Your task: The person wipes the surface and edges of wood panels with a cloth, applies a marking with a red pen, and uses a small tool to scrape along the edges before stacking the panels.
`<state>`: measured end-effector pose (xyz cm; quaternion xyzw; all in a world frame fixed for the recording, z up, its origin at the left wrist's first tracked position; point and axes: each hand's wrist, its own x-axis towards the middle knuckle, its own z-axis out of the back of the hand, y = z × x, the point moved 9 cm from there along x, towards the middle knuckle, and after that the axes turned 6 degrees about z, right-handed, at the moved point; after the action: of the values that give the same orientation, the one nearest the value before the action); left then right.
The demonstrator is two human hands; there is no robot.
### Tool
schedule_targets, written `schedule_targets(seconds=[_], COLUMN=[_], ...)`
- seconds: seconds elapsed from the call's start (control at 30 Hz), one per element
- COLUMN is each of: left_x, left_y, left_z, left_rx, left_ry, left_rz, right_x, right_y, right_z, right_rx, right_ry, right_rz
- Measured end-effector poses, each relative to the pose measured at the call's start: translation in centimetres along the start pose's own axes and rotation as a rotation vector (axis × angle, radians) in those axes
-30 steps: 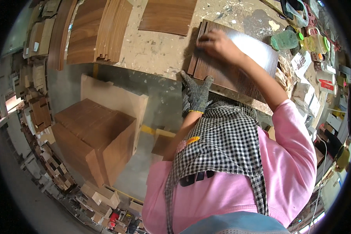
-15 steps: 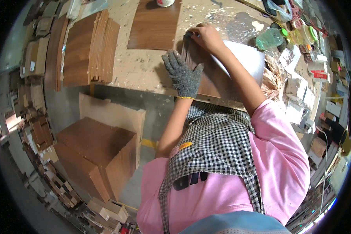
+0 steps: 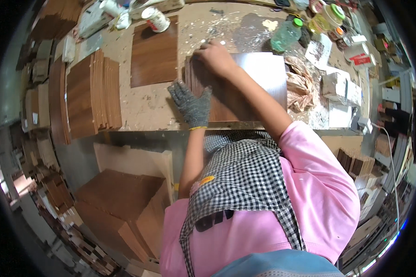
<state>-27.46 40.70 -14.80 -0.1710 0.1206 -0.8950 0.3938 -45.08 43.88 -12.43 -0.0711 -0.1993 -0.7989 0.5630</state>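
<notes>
In front of me, several brown wood-grain boards lie stacked near the bench's front edge, light glaring off the right part of the top one. My left hand, in a grey knit glove, rests with fingers spread against the stack's left side. Over its far left corner is my bare right hand, fingers curled and closed. Whatever lies under those fingers is hidden. Left of the stack, one flat brown panel carries a white cup-like container at its far end.
More brown boards stand stacked at the bench's left. Beyond the stack, to the right, are a green-capped bottle, a yellowish jar, crumpled brown paper and white boxes. A large brown block of panels stands below the bench.
The view has shifted, so the bench appears lower and further left, with more of its far side showing. Both hands stay at the stack; the right hand's fingers look more curled over the corner.
</notes>
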Motion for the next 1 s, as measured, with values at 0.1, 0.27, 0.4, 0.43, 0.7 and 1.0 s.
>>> schedule_targets(seconds=[0.1, 0.27, 0.4, 0.43, 0.7, 1.0], left_x=[-0.3, -0.2, -0.1, -0.1, -0.2, 0.0], left_y=[0.0, 0.7, 0.7, 0.7, 0.8, 0.7], left_z=[-0.4, -0.8, -0.9, -0.8, -0.6, 0.0], left_rx=[-0.022, -0.003, -0.003, -0.005, -0.046, -0.126], left_ry=[0.019, 0.06, 0.127, 0.133, 0.154, 0.091], left_rz=[0.03, 0.075, 0.116, 0.124, 0.156, -0.023], right_x=[-3.7, -15.4, -22.6, -23.9, -33.0, -31.5], right_y=[-3.5, -12.7, -19.1, -20.4, -19.8, -14.0], right_z=[1.3, 8.4, 11.6, 12.1, 7.6, 16.9], right_rx=[0.066, 0.113, -0.003, 0.0, -0.186, 0.466], right_ry=[-0.036, -0.143, -0.161, -0.172, 0.078, -0.413], right_rz=[-0.107, -0.358, -0.592, -0.636, -0.726, -0.904])
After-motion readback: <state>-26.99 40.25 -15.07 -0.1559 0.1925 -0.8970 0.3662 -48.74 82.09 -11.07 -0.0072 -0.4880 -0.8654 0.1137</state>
